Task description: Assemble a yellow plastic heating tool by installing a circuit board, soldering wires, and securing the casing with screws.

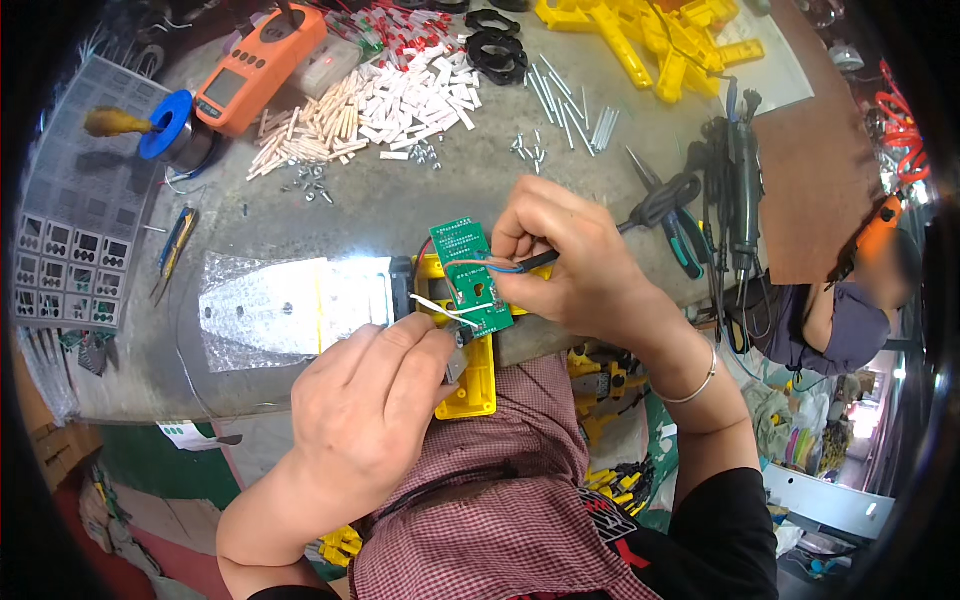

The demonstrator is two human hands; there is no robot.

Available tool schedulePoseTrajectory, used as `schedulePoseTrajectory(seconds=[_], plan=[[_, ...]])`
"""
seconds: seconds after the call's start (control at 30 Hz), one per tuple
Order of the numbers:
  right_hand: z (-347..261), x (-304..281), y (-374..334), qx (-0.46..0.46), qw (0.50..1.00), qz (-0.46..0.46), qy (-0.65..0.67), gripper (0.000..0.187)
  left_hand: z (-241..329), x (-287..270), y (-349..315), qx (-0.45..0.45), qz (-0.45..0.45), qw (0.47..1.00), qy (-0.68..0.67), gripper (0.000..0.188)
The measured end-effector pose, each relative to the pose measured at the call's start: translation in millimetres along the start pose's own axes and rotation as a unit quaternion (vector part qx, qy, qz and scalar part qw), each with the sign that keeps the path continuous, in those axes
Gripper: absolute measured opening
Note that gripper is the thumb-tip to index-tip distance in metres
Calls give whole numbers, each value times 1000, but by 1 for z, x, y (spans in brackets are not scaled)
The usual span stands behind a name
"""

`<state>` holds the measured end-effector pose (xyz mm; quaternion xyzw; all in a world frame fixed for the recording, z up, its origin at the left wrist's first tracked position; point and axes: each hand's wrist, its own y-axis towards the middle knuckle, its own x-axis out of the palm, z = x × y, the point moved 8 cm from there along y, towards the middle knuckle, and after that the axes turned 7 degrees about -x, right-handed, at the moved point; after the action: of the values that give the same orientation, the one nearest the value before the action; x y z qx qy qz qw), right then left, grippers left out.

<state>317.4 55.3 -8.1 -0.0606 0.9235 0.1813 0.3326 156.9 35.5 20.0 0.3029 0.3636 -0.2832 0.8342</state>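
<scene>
A green circuit board (458, 240) lies over a yellow plastic housing (473, 388) at the table's front edge. My right hand (575, 262) pinches a black cable (543, 260), whose brown and blue wires run over the board. Closed at the board's lower left corner, my left hand (365, 395) grips a small dark part with a metal face (455, 366); its kind is unclear. White wires (440, 308) lie between the hand and the board. To the left, a brightly glowing lamp (358, 295) rests on bubble wrap (228, 325), joined to the housing.
An orange multimeter (255, 70), a solder spool (180, 130) and piled white sleeves (410, 100) occupy the back left. Screws, metal rods (570, 105) and yellow housings (640, 45) lie farther right. Pliers (683, 242) and a soldering iron (743, 190) sit near my right arm. Another person (835, 325) is at far right.
</scene>
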Motion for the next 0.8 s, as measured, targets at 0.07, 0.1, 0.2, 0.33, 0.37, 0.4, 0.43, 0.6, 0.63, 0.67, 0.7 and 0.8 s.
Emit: schedulePoseTrajectory(seconds=[0.07,0.1,0.2,0.33,0.37,0.4,0.43,0.6,0.63,0.67,0.7,0.8], plan=[[-3,0,-1,3,1000,-1,2,24,-1,0,0,-4,-7,1000,-13,44],[-5,0,-3,6,1000,-3,7,27,-1,-1,1,-2,-7,1000,-12,44],[-18,-9,-15,-31,993,2,-110,34,-5,-5,2,-16,-28,999,-42,46],[-30,-19,-36,-47,988,57,-135,50,-14,-16,10,-34,-82,991,-102,43],[-30,-13,-39,-52,987,26,-152,57,-18,-18,13,-48,-97,986,-130,41],[-29,-6,-42,-57,984,-5,-166,65,-21,-19,13,-43,-108,985,-126,41],[-28,-4,-44,-64,984,10,-163,71,-23,-20,12,-33,-122,984,-127,39],[-26,2,-43,-94,984,15,-150,75,-19,-17,6,-44,-137,983,-113,39],[-28,3,-44,-96,985,7,-144,76,-21,-15,3,-70,-133,982,-117,38],[-29,4,-45,-98,986,-1,-138,77,-20,-12,2,-69,-136,982,-113,38],[-29,5,-45,-93,985,1,-146,76,-20,-12,1,-80,-127,981,-120,39],[-31,9,-42,-87,988,22,-126,72,-21,-12,2,-100,-121,981,-114,40]])
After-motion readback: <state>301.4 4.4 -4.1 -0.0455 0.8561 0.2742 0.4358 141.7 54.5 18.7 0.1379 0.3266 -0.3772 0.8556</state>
